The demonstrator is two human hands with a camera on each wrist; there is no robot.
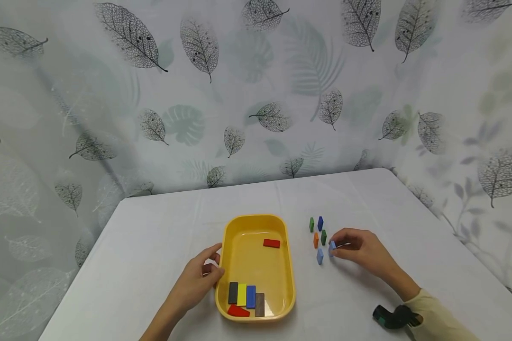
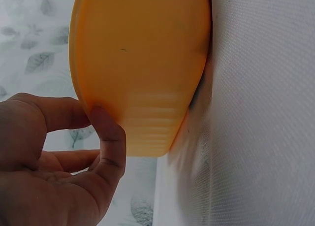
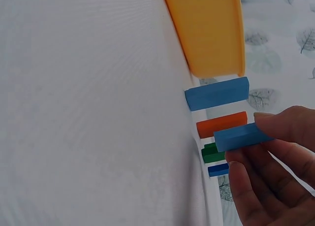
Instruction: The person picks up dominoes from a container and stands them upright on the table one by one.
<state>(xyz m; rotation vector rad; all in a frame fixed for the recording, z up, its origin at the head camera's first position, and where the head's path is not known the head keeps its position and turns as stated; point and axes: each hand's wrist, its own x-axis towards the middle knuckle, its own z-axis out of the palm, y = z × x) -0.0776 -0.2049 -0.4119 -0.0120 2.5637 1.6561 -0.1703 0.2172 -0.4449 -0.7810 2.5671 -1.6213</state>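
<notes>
My left hand [image 1: 196, 279] holds the near-left side of a yellow plastic tray [image 1: 262, 265], thumb and fingers at its rim. In the left wrist view the rim is pinched from both sides. My right hand [image 1: 362, 248] pinches a light blue domino block [image 3: 241, 137] by its upper end, thumb on one side and fingers on the other. It is upright, close over the white table. Just left of it stands another light blue block [image 1: 320, 256]. Behind these, an orange block [image 1: 315, 239], two green blocks [image 1: 323, 237] and a dark blue block [image 1: 320, 223] stand on end in two rows.
Inside the tray lie a red block [image 1: 271, 243] at the far end and, at the near end, black [image 1: 233, 293], yellow [image 1: 242, 295], blue [image 1: 251, 297], brown [image 1: 260, 305] and red blocks. A leaf-patterned curtain [image 1: 239, 94] hangs behind the white table [image 1: 153, 237].
</notes>
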